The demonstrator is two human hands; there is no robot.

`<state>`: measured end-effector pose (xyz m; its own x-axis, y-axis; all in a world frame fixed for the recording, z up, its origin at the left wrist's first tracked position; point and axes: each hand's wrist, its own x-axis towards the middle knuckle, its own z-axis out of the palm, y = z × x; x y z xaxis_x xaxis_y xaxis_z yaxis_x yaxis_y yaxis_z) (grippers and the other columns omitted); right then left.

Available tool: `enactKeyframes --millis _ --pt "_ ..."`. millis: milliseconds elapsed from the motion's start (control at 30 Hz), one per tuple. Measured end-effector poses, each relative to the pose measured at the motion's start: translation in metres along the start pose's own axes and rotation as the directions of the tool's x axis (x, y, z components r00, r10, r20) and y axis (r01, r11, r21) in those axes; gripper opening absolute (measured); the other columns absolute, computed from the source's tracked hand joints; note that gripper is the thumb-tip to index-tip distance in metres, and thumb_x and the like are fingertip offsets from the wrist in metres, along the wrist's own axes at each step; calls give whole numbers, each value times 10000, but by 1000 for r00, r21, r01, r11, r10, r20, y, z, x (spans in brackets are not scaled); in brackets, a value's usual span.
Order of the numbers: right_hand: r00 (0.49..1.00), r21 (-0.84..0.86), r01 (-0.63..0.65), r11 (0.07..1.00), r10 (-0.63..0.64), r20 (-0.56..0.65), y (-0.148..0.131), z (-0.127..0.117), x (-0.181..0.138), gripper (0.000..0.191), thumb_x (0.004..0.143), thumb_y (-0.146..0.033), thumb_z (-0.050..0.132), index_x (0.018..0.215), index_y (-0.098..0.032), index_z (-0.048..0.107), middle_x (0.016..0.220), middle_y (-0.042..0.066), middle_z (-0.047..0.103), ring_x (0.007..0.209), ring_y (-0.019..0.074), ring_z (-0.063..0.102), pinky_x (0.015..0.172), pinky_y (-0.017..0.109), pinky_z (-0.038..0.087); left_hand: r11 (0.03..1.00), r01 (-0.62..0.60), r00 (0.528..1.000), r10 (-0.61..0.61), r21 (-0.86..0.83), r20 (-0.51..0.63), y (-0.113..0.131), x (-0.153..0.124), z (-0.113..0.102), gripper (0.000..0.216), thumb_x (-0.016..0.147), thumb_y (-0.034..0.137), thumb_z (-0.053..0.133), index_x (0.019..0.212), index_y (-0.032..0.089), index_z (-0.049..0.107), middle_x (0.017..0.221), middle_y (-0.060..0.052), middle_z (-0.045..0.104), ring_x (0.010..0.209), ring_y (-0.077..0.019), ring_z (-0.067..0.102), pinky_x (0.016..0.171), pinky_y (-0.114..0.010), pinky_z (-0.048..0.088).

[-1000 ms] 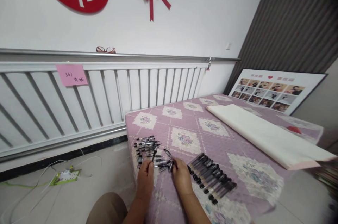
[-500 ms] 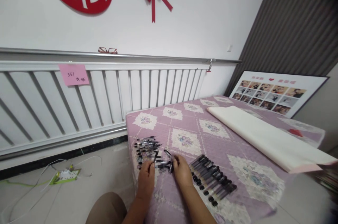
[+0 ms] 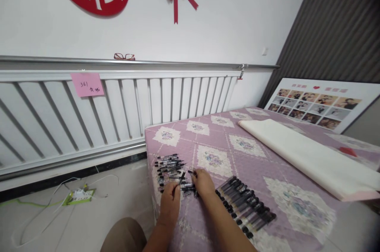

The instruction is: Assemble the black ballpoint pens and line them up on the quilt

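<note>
A loose pile of clear pens with black caps (image 3: 170,163) lies near the left edge of a purple quilted bed cover (image 3: 246,165). My left hand (image 3: 170,206) is closed in a pinch on one pen (image 3: 181,176), which tilts up from its fingers. My right hand (image 3: 204,182) rests on the cover just right of the pile, fingers curled over pens at its near end. Right of that hand, a neat row of black-capped pens (image 3: 246,206) lies side by side.
A folded cream sheet (image 3: 308,157) lies across the bed's right side. A white radiator (image 3: 118,105) with a pink note (image 3: 87,84) lines the wall; glasses (image 3: 124,56) sit on its rail. A power strip (image 3: 78,195) and cables lie on the floor. A photo board (image 3: 320,103) leans at right.
My right hand has moved forward and left onto the near end of the loose pile. The pen in my left hand has tilted a little to the right. The camera view drifted slightly.
</note>
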<state>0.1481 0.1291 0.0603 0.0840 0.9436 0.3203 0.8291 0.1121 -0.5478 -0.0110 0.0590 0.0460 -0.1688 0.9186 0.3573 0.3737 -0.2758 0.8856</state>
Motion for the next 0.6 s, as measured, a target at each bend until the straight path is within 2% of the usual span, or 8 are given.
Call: enactKeyframes --millis 233,367,467,600 --pt "997 124 -12 992 21 -68 0 -15 -15 110 718 -235 532 738 -186 628 696 25 621 678 173 577 649 258 429 1000 -9 1000 9 16 1 1 -1 0 221 845 300 424 813 184 610 795 -36 611 771 -184 553 744 -307 431" --pt "989 263 -60 963 93 -115 -1 -26 -40 287 757 -341 505 954 -161 612 645 -11 599 590 160 562 589 258 450 999 -25 1000 25 38 14 3 -1 -1 224 842 295 419 801 180 607 789 -39 607 769 -186 551 741 -309 430" --pt "966 508 -137 850 227 -120 2 -30 -68 363 709 -384 573 995 -164 606 642 -20 596 620 172 570 619 275 464 997 -35 998 32 63 47 6 -2 -2 223 844 290 412 809 181 603 798 -41 608 780 -186 557 741 -308 429" --pt "931 688 -236 687 362 -41 12 -33 -103 325 662 -405 639 898 -189 578 634 -34 588 621 169 581 612 273 475 987 -89 984 67 131 164 11 -5 0 188 827 252 427 797 191 602 793 -36 611 775 -179 558 741 -298 422"
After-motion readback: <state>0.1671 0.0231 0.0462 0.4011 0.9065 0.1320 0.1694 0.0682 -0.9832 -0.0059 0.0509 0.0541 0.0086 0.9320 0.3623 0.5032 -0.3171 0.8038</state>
